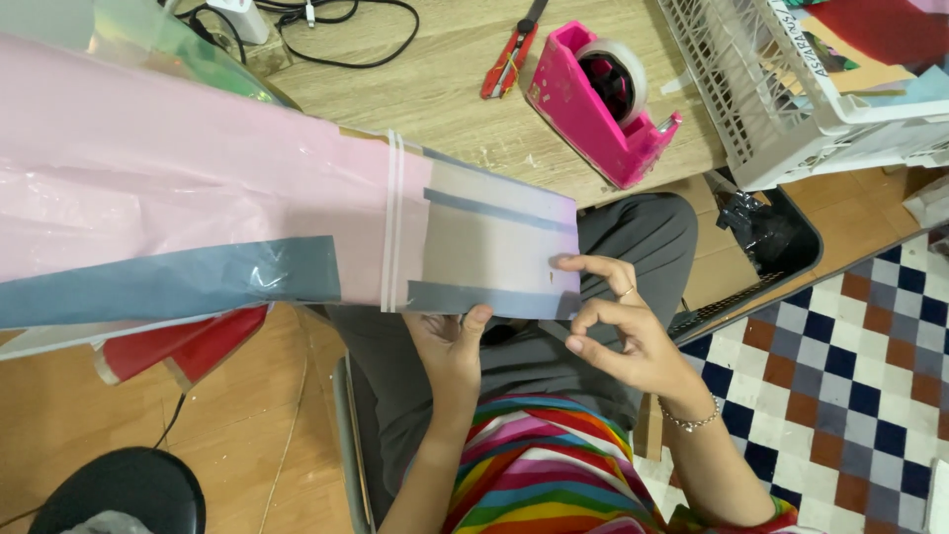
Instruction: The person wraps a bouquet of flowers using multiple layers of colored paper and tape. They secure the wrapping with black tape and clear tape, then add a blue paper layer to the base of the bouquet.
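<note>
- Wrapping-paper bundle, pink and grey-blue, stretches from the lap leftward across the worktop.
- Left hand grips its lower edge from beneath, thumb up.
- Right hand, fingers curled, pinches its right end.

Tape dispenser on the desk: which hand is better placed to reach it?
Probably the right hand: it only pinches the wrapped paper's end, nearer the pink tape dispenser. The left hand supports the paper underneath.
</note>
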